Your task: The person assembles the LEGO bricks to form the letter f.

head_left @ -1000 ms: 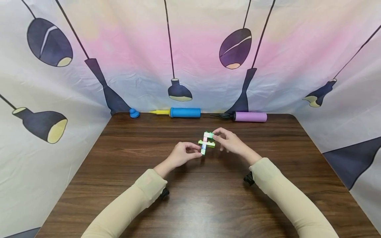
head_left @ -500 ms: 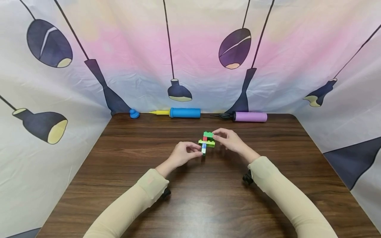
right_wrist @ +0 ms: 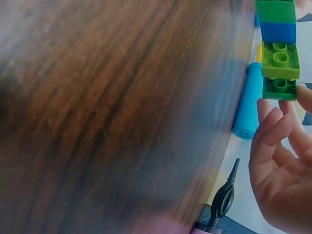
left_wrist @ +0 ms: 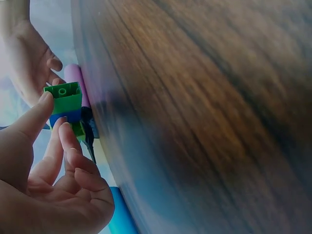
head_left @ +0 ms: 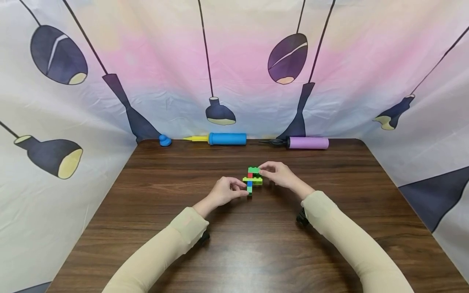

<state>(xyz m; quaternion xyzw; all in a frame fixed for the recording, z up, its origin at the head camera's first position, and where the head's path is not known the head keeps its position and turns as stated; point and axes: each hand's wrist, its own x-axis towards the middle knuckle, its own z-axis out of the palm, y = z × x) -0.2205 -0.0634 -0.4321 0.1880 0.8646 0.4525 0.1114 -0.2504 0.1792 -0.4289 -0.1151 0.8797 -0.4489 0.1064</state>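
Note:
Between both hands stands a small upright stack of toy building bricks [head_left: 250,183]: green at the top, then red, a wider lime-green layer, blue, and green at the bottom. My left hand [head_left: 224,191] pinches the bottom green brick [left_wrist: 67,103] between thumb and fingers; its hollow underside shows in the left wrist view. With thumb and fingertips, my right hand [head_left: 280,174] pinches the right end of the top green brick [head_left: 253,170]. In the right wrist view, the hollow undersides of the lime-green brick [right_wrist: 281,59] and the top green brick [right_wrist: 280,88] face the camera.
Along the back edge of the dark wooden table [head_left: 234,244] lie a blue pump with a yellow nozzle [head_left: 227,138], a purple pump with a black nozzle [head_left: 308,143] and a small blue rubber duck [head_left: 165,140]. A printed cloth [head_left: 249,53] hangs behind.
Both hands and the brick stack have come slightly nearer the body. The bright glare on the bricks has faded, so their colours show. The grip of both hands stays the same.

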